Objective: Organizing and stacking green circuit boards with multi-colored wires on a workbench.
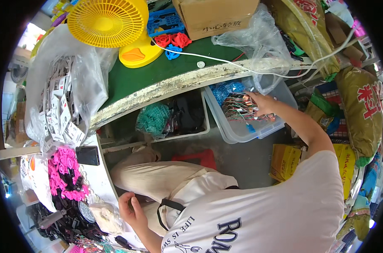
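The right hand (263,104) touches thin multicoloured wires (235,110) inside the translucent plastic bin's (238,135) rim, grip unclear. The left hand (133,212), fingers parted, hangs near the white tabletop's (100,179) edge.

The table (157,82) bears a fan (105,24) and a cardboard box (219,21). Below its front edge sits a bin (231,137), wires (237,110) and the right hand (263,104) inside. A sack (360,118) lies right of the table, a phone (87,156) before the table's left end.
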### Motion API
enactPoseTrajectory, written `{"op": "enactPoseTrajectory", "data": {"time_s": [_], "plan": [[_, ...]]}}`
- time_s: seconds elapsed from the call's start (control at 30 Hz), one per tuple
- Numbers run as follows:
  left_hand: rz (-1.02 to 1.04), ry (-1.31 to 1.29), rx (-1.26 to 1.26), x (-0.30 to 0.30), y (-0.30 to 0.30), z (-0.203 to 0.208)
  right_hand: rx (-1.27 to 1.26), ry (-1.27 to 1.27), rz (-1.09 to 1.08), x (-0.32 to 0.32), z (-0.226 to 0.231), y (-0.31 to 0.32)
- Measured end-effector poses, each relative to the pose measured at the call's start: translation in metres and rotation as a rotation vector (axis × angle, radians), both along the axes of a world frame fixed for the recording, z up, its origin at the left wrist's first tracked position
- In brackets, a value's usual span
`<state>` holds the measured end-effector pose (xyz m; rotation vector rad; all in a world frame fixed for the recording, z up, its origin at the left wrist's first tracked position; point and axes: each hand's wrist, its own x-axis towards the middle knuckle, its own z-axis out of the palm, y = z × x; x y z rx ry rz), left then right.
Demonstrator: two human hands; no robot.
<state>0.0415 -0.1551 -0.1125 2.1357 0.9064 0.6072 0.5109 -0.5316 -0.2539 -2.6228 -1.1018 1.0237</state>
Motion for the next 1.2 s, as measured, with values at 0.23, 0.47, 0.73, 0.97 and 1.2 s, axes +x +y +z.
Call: {"op": "enactPoseTrajectory", "data": {"time_s": [0.23, 0.47, 0.73, 0.97, 1.2], "plan": [[-0.287, -0.078, 0.052, 0.035, -0.009, 0.005, 0.249, -0.277, -0.076, -0.047, 0.087, -0.036], [-0.679, -0.144, 0.081, 0.097, -0.032, 0.038, 0.382, -0.46, -0.059, -0.085, 0.163, -0.037], [-0.848, -0.207, 0.393, 0.134, -0.037, 0.118, 0.649, -0.093, 0.446, -0.13, 0.27, 0.108], [-0.408, -0.453, -0.21, 0.017, 0.025, 0.1, 0.433, 0.301, 0.834, -0.201, 0.299, 0.291], [0.078, -0.785, -0.547, -0.148, 0.066, 0.059, -0.2, 0.441, 1.144, -0.359, 0.329, 0.49]]}}
